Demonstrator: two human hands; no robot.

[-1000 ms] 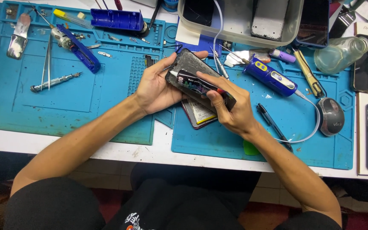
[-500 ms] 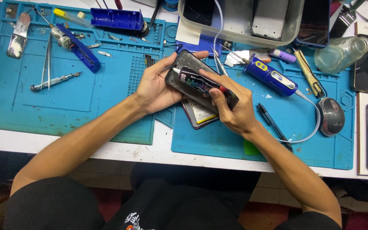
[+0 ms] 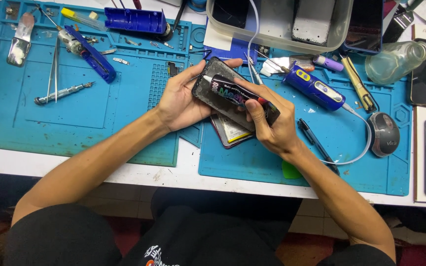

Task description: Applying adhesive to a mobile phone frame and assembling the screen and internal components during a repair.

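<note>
Across the desk [image 3: 183,170] I see blue mats [image 3: 75,113]. At centre, my left hand [image 3: 183,98] is wrapped around an opened phone body [image 3: 213,83], fingers on its edges. My right hand [image 3: 272,123], at four o'clock of it, pinches a dark adhesive tube [image 3: 237,93]. I judge the phone light, stiff, fragile: hold its rim. The tube looks soft.

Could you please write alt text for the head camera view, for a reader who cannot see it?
Seen from above, a person's left hand cradles an opened phone while the right hand presses a black glue tube along it. They work over blue repair mats strewn with tweezers, a blue electric screwdriver, a mouse and a clear plastic bin.
</note>
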